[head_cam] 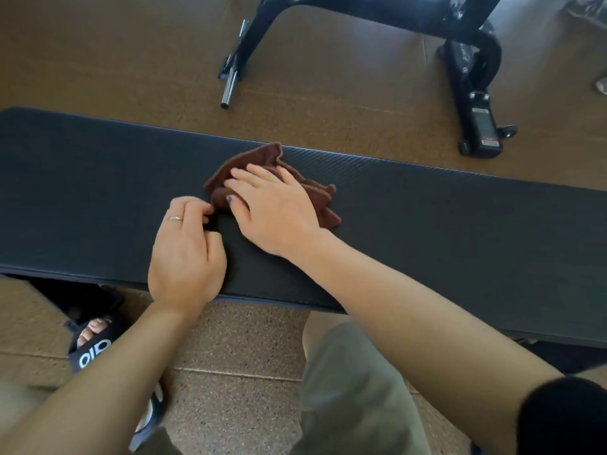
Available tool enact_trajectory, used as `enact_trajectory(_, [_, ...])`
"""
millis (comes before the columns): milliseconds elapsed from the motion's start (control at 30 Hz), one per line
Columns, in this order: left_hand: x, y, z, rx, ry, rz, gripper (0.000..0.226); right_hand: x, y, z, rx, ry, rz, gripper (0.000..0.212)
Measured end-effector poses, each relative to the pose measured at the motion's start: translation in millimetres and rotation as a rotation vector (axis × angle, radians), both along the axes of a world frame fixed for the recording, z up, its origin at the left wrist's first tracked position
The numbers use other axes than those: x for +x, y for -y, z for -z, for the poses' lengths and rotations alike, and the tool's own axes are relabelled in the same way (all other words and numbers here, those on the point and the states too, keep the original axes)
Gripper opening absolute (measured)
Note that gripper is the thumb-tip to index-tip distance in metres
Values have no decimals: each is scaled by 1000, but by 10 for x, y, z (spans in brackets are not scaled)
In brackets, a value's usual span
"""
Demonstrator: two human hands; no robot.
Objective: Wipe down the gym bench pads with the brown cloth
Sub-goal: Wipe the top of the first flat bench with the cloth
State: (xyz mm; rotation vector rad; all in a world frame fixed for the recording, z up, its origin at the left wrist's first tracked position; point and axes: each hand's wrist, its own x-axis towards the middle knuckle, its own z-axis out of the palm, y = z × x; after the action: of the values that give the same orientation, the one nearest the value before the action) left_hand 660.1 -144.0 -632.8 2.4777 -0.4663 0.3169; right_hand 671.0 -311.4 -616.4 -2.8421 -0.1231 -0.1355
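Observation:
A long black bench pad (443,218) runs across the view from left to right. The brown cloth (259,159) lies crumpled on the middle of the pad. My right hand (272,208) rests flat on top of the cloth, fingers spread and pointing left. My left hand (187,254), with a ring on one finger, sits just left of it and pinches the cloth's near-left corner between thumb and fingertips. Part of the cloth is hidden under my right palm.
A black metal equipment frame (473,77) with a chrome peg (228,88) stands on the brown floor beyond the bench. My sandalled foot (92,339) and my knee in olive trousers (345,372) are below the bench's near edge.

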Motion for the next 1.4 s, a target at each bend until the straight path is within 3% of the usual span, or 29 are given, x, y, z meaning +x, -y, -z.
enact_trajectory(100, [-10,9,5,54,27,46,21,59,231,11,0,5,43,46])
enact_trajectory(200, [-1,25,-3,57,6,17,18,-103,918,34,-39,93,242,51])
enact_trajectory(300, [-9,35,6,61,16,19,18,-405,1667,-21,0,21,474,48])
enact_trajectory(400, [-24,52,2,68,21,14,16,-514,1661,0,-30,-14,627,52])
enact_trajectory(500, [-26,64,-3,98,32,29,15,-339,1021,56,-81,13,549,55])
enact_trajectory(633, [-21,37,-3,112,39,45,11,-322,55,66,-32,66,228,51])
enact_trajectory(767, [2,28,4,139,26,54,11,-577,213,48,-9,57,26,51])
enact_trajectory(900, [-3,42,-11,112,25,36,10,-679,1303,44,-51,95,247,49])
enact_trajectory(1000, [4,50,-19,115,26,46,12,-655,1781,-35,-2,-34,500,50])
enact_trajectory(1100, [17,46,-7,126,0,40,12,-526,1448,-50,-33,-75,608,52])
enact_trajectory(1300, [33,-16,-74,94,-38,86,20,-174,-123,-23,-72,-62,302,52])
enact_trajectory(1400, [150,-271,-180,69,-44,162,19,-487,-414,7,-71,-25,284,50])
